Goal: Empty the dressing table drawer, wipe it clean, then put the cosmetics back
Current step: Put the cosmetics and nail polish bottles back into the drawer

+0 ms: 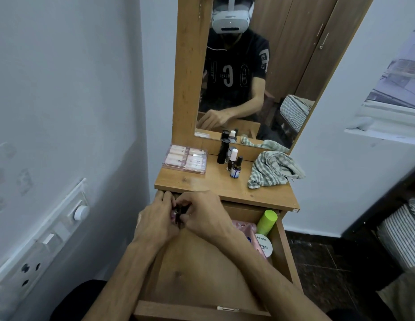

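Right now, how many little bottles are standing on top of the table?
4 that I can see on the tabletop: a tall black bottle, a white-capped bottle, a small dark bottle and a blue-labelled bottle. Others may hide behind.

Drawer floor bare except jars crowding right corner.

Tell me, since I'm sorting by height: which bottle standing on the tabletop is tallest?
The all-black bottle at the back left of the cluster, nearest the mirror. It rises above the white-capped bottle and the blue-labelled bottle.

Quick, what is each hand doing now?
Left hand: fingers curled, holding small dark cosmetic items.
Right hand: fingers curled around the same items.
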The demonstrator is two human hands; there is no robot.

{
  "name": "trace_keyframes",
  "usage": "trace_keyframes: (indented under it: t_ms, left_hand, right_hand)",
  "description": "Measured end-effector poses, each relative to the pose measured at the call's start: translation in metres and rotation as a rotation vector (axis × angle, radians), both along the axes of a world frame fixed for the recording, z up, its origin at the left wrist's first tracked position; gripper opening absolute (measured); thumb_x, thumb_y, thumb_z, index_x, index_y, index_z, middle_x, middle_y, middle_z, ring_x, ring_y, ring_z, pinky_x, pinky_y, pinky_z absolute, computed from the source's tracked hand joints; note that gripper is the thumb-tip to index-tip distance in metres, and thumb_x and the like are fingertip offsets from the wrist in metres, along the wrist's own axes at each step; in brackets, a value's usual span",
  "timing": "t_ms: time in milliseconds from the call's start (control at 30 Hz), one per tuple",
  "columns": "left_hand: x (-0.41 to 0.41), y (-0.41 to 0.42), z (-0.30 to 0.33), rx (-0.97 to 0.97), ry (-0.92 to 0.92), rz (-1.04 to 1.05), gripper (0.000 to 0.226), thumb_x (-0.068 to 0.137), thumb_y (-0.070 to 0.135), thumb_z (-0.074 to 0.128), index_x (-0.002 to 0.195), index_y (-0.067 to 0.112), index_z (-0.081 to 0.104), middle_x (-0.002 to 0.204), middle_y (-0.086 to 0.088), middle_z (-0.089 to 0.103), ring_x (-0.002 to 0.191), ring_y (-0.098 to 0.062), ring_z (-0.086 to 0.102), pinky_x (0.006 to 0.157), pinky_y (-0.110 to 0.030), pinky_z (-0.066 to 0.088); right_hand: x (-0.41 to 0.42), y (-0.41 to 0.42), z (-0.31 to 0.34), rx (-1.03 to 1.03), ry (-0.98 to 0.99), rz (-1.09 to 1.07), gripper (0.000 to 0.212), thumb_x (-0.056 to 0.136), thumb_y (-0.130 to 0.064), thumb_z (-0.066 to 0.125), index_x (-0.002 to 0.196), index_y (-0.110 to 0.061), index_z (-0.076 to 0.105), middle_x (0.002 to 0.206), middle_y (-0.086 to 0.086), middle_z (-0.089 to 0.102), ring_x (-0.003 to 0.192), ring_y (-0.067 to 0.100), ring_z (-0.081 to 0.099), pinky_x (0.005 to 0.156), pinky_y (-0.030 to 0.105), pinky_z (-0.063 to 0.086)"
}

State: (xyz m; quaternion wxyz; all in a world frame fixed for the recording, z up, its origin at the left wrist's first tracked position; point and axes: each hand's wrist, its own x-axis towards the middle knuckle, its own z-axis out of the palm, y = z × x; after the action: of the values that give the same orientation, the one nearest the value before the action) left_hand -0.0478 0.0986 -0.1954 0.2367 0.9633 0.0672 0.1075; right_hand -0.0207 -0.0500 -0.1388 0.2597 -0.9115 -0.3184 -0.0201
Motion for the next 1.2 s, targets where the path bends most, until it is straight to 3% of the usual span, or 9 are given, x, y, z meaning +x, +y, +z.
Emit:
trace_keyframes:
  t_ms: [167, 233, 333, 467, 667, 767, 933, 1100, 1200]
  left_hand:
    - [0.002, -0.004, -0.001, 0.002, -0.016, 0.020, 0.041, 0.081, 0.035, 0.077, 0.101, 0.026, 0.043, 0.108, 0.006, 0.050, 0.077, -0.014, 0.054, 0.073, -0.033, 0.049]
    - [0.002, -0.004, -0.002, 0.008, -0.026, 0.028, 0.040, 0.083, 0.037, 0.076, 0.103, 0.026, 0.044, 0.109, 0.006, 0.050, 0.076, -0.014, 0.053, 0.072, -0.033, 0.046]
    - [0.003, -0.004, -0.005, 0.040, -0.029, 0.036, 0.040, 0.084, 0.040, 0.073, 0.104, 0.026, 0.041, 0.109, 0.006, 0.051, 0.076, -0.013, 0.051, 0.070, -0.031, 0.043]
    - [0.003, -0.005, -0.006, 0.059, -0.030, 0.019, 0.048, 0.077, 0.049, 0.071, 0.102, 0.028, 0.037, 0.103, 0.009, 0.047, 0.074, -0.010, 0.049, 0.069, -0.030, 0.040]
    - [0.004, -0.004, -0.005, 0.024, 0.006, 0.002, 0.046, 0.071, 0.051, 0.061, 0.100, 0.029, 0.034, 0.101, 0.011, 0.045, 0.076, -0.009, 0.051, 0.071, -0.029, 0.038]
    - [0.003, -0.002, -0.003, 0.005, 0.027, -0.015, 0.044, 0.071, 0.047, 0.061, 0.102, 0.028, 0.035, 0.102, 0.009, 0.045, 0.079, -0.011, 0.054, 0.073, -0.030, 0.041]
    - [0.003, 0.000, 0.000, -0.006, 0.055, -0.040, 0.049, 0.070, 0.044, 0.067, 0.104, 0.027, 0.035, 0.103, 0.008, 0.044, 0.081, -0.012, 0.054, 0.074, -0.032, 0.041]
    - [0.000, -0.001, 0.004, 0.031, 0.093, -0.073, 0.056, 0.066, 0.046, 0.070, 0.104, 0.028, 0.033, 0.108, 0.006, 0.037, 0.083, -0.016, 0.052, 0.072, -0.035, 0.042]
    - [-0.001, -0.001, 0.006, 0.041, 0.123, -0.082, 0.058, 0.065, 0.046, 0.072, 0.102, 0.028, 0.032, 0.107, 0.006, 0.034, 0.080, -0.016, 0.050, 0.070, -0.035, 0.039]
  right_hand:
    - [0.030, -0.034, 0.044, 0.269, -0.311, -0.327, 0.019, 0.088, -0.015, 0.075, 0.105, -0.023, 0.079, 0.094, -0.011, 0.078, 0.069, -0.006, 0.063, 0.066, 0.008, 0.053]
    - [0.053, -0.048, 0.063, 0.309, -0.422, -0.490, 0.019, 0.087, -0.017, 0.074, 0.104, -0.023, 0.080, 0.092, -0.009, 0.078, 0.074, 0.000, 0.064, 0.070, 0.018, 0.055]
    - [0.088, -0.055, 0.075, 0.206, -0.381, -0.597, 0.030, 0.087, -0.028, 0.072, 0.115, -0.021, 0.077, 0.100, -0.004, 0.077, 0.092, 0.015, 0.068, 0.079, 0.034, 0.056]
    - [0.124, -0.044, 0.078, 0.069, -0.362, -0.541, 0.033, 0.086, -0.030, 0.074, 0.117, -0.019, 0.076, 0.103, 0.001, 0.078, 0.103, 0.025, 0.067, 0.087, 0.039, 0.053]
    - [0.146, -0.027, 0.072, -0.055, -0.306, -0.484, 0.029, 0.088, -0.028, 0.075, 0.117, -0.024, 0.077, 0.108, 0.000, 0.078, 0.105, 0.022, 0.066, 0.102, 0.045, 0.043]
    - [0.133, -0.026, 0.076, 0.058, -0.337, -0.448, 0.026, 0.085, -0.027, 0.079, 0.111, -0.023, 0.079, 0.103, -0.001, 0.079, 0.100, 0.019, 0.070, 0.096, 0.042, 0.052]
    - [0.073, -0.025, 0.080, 0.199, -0.221, -0.243, 0.035, 0.085, -0.032, 0.084, 0.117, -0.025, 0.075, 0.096, -0.013, 0.072, 0.078, -0.003, 0.063, 0.070, 0.012, 0.047]
    - [0.011, -0.033, 0.044, 0.181, -0.008, -0.107, 0.028, 0.082, -0.032, 0.087, 0.108, -0.028, 0.076, 0.096, -0.022, 0.069, 0.073, -0.008, 0.066, 0.062, 0.011, 0.055]
    - [-0.007, -0.032, 0.014, 0.107, 0.091, -0.091, 0.028, 0.081, -0.028, 0.088, 0.107, -0.026, 0.078, 0.093, -0.012, 0.076, 0.077, 0.000, 0.069, 0.075, 0.019, 0.059]
